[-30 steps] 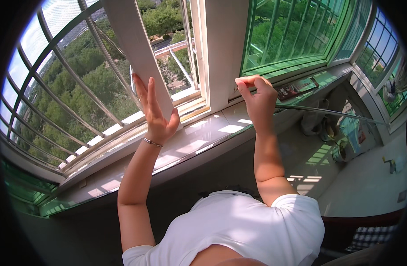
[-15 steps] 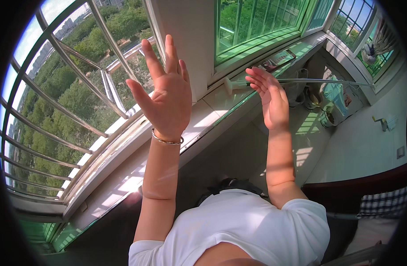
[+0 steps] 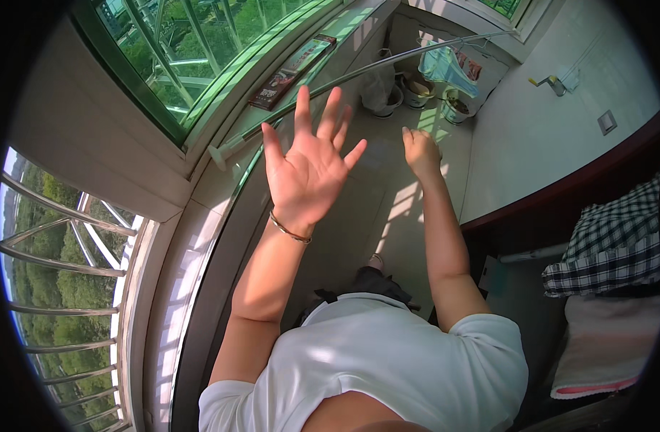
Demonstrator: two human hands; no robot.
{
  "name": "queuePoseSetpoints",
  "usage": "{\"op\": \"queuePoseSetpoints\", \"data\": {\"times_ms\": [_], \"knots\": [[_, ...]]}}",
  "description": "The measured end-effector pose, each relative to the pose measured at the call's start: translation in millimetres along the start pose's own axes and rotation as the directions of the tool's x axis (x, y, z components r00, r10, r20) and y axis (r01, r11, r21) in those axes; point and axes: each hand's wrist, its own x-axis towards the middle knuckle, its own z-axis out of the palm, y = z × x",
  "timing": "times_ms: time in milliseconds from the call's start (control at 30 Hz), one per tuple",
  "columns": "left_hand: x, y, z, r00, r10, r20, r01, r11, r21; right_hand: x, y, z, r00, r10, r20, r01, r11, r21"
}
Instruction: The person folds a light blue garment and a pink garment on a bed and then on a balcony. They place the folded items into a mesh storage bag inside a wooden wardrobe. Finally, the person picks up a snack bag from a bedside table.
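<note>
The left hand [image 3: 308,178] splays its empty grip wide near a pole [image 3: 359,74]. The right hand [image 3: 422,153] is curled, contents unclear.

Home interior, window bars [image 3: 71,311], plant pots [image 3: 456,117], checked cushions [image 3: 603,270], sunlit floor [image 3: 359,187]

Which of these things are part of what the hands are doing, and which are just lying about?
Likely part of it, judging by nearness:
open left hand
right hand, fingers curled
metal pole

Just lying about:
flat printed package
checked fabric
pink-edged cloth
</note>
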Motion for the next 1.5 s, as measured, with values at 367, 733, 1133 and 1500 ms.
{"op": "queuePoseSetpoints", "data": {"times_ms": [367,733,1133,1500], "knots": [[105.7,-307.0,-260.7,0.699,-0.652,-0.295,0.711,0.68,0.181,-42.5,100.6,-66.1,0.124,-0.73,-0.673,0.927,0.326,-0.183],[238.2,-347.0,-106.6,0.8,-0.239,0.551,-0.33,0.591,0.736,96.6,281.8,-24.4,0.994,-0.025,-0.105,0.106,0.056,0.993],[370.1,-420.5,-266.0,0.544,-0.818,0.186,0.838,0.541,-0.069,223.6,206.4,-127.2,0.464,-0.605,-0.647,0.542,0.772,-0.333],[451.1,-373.8,-260.5,0.434,-0.9,-0.036,0.894,0.425,0.145,289.4,498.3,-48.0,0.881,0.404,-0.246,-0.363,0.911,0.195]]}}
